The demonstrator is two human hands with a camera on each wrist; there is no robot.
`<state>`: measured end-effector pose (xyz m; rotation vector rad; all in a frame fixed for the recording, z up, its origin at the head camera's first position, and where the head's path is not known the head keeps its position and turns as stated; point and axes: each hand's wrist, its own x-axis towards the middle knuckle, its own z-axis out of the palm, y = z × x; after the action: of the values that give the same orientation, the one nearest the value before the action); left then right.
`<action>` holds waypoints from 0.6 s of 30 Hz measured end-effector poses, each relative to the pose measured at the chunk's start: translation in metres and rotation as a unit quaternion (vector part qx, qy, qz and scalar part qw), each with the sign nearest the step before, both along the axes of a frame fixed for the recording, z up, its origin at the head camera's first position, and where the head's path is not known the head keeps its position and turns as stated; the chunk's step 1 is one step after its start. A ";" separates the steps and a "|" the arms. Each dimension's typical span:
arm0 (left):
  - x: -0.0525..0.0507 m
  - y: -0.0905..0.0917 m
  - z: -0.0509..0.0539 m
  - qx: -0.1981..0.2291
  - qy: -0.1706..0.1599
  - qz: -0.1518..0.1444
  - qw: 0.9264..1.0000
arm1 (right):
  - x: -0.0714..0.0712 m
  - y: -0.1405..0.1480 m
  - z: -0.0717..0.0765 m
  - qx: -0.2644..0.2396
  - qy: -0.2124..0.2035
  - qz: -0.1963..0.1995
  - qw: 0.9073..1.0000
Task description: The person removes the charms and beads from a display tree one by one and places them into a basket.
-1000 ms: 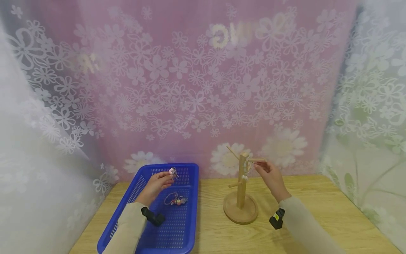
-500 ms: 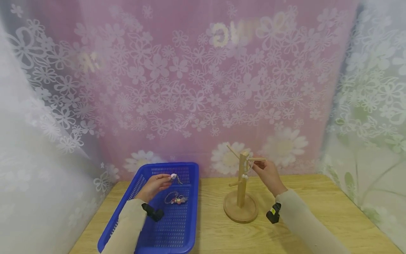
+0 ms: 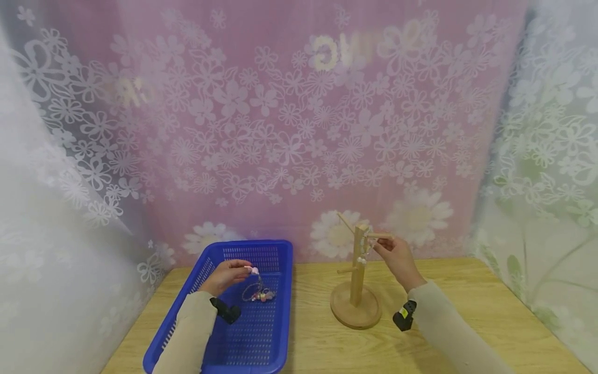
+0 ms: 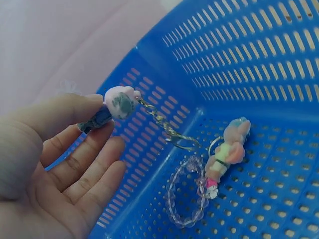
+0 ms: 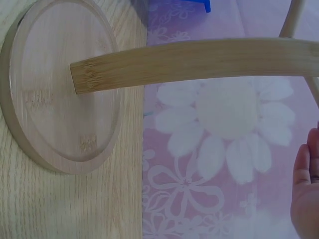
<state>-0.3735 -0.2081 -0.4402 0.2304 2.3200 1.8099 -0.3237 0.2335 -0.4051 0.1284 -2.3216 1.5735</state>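
Note:
In the left wrist view, my left hand [image 4: 65, 164] pinches a keychain [image 4: 119, 102] by its small pale-headed figurine between thumb and fingers. Its metal chain and ring dangle over the blue basket [image 3: 286, 311]. Below lie a clear beaded bracelet [image 4: 172, 199] and a second figurine keychain [image 4: 227, 154], side by side on the basket floor. My right hand [image 3: 397, 259] is at the upper right peg of the wooden stand [image 3: 356, 280]. Its fingertips hold the edge of a pale beaded bracelet [image 3: 363, 252] that hangs around that peg. The right wrist view shows only part of this hand.
The stand's round base [image 3: 343, 311] rests on the wood-grain table [image 3: 308, 332], right of the basket. Other pegs [image 3: 345, 222] stick out from its post. A pink floral curtain [image 3: 299, 156] closes off the back, with pale curtains at both sides.
My left hand has lowered the keychain slightly, and its chain now hangs down toward the basket floor. My right fingers have shifted slightly inward along the peg to the bracelet.

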 end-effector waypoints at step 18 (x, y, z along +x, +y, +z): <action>-0.004 -0.001 -0.009 -0.028 -0.008 0.028 0.999 | 0.021 -0.010 -0.001 -0.033 0.036 -0.006 0.999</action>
<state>-0.3771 -0.2095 -0.4492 0.1445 2.3852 1.7611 -0.3027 0.2233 -0.4060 0.1511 -2.2090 1.6106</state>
